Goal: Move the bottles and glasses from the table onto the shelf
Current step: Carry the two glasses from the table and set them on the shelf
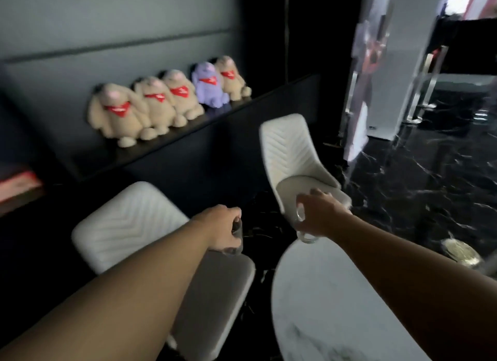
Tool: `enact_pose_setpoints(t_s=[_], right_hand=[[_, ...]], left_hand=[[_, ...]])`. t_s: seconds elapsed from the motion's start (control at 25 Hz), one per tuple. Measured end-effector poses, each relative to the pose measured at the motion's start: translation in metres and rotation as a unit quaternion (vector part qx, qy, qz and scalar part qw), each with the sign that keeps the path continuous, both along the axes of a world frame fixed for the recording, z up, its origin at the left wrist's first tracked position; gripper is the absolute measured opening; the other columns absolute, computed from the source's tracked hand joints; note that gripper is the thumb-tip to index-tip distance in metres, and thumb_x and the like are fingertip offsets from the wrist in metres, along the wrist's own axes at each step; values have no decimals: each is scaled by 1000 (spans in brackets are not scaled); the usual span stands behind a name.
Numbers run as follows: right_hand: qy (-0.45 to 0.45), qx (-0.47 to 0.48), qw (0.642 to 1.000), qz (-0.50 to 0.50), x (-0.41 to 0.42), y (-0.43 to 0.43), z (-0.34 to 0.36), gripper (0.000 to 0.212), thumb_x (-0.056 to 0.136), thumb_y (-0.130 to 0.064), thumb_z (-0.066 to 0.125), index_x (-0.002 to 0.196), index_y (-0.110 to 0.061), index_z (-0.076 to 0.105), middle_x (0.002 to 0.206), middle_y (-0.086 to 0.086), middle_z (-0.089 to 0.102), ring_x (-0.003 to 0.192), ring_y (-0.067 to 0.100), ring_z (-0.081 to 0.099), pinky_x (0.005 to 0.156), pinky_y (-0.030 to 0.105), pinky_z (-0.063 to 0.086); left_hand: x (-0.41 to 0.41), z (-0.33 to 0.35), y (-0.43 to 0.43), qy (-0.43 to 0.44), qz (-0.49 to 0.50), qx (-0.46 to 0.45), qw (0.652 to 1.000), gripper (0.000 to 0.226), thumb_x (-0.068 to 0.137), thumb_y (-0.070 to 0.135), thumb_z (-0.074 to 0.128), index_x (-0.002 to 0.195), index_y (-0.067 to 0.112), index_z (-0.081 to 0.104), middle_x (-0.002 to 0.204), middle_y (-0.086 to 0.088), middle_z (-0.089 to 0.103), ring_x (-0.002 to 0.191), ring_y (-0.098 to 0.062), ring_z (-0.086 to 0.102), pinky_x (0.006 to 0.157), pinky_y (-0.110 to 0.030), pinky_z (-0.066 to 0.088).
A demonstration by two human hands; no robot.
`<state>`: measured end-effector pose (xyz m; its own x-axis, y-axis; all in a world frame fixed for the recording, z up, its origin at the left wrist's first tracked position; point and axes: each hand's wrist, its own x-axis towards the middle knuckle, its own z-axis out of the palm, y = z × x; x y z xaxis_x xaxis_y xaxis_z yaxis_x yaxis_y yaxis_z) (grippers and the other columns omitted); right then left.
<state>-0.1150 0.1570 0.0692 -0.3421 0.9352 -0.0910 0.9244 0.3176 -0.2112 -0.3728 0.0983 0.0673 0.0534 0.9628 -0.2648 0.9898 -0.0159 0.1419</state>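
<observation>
My left hand (224, 227) is closed around a clear glass (237, 235), held above the nearer white chair. My right hand (318, 215) grips a second clear glass (303, 227) by its side, just past the far edge of the round white marble table (336, 307). The dark shelf (172, 148) runs along the wall ahead, beyond both chairs. The picture is blurred by motion, so the details of the glasses are unclear.
Several plush toys with red scarves (150, 105) sit in a row on the shelf. Two white padded chairs (129, 226) (293, 156) stand between me and the shelf. Black marble floor (419, 188) lies to the right, with a mirrored pillar (387, 64).
</observation>
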Motion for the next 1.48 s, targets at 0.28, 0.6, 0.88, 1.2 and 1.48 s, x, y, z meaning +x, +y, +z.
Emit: enact_pose_setpoints(t_s=[0.28, 0.6, 0.88, 1.2, 1.48], right_hand=[[54, 64, 966, 243, -269, -106, 139, 45, 74, -45, 73, 110, -22, 62, 109, 7, 55, 105, 36, 60, 88, 40, 54], [86, 90, 889, 440, -579, -288, 184, 47, 74, -46, 72, 108, -15, 68, 112, 8, 66, 103, 33, 65, 87, 39, 56], [126, 58, 867, 479, -795, -400, 194, 48, 76, -45, 74, 113, -18, 61, 109, 7, 53, 96, 31, 56, 76, 37, 49], [76, 47, 869, 487, -979, -400, 141, 50, 80, -38, 75, 122, -16, 58, 111, 6, 48, 107, 31, 54, 75, 39, 48], [25, 41, 874, 484, -1134, -361, 89, 53, 80, -32, 75, 127, -15, 57, 121, 11, 50, 115, 36, 52, 80, 41, 51]], left_hand=[[-221, 150, -180, 44, 207, 138, 968, 51, 63, 51, 82, 98, 25, 55, 100, -2, 65, 85, -27, 59, 70, -36, 50], [-471, 200, -436, 97, 407, 136, 898, 55, 55, 56, 78, 96, 28, 52, 99, -1, 61, 86, -25, 61, 73, -39, 56], [-657, 219, -580, 93, 506, 152, 844, 52, 64, 50, 84, 102, 25, 57, 97, 2, 62, 84, -19, 62, 76, -39, 56], [-823, 163, -592, 54, 533, 125, 835, 49, 74, 44, 80, 105, 26, 47, 98, 2, 59, 84, -19, 61, 64, -33, 44], [-961, 104, -582, 76, 594, 34, 800, 68, 75, 44, 79, 130, 17, 49, 120, -4, 59, 99, -26, 60, 76, -36, 52]])
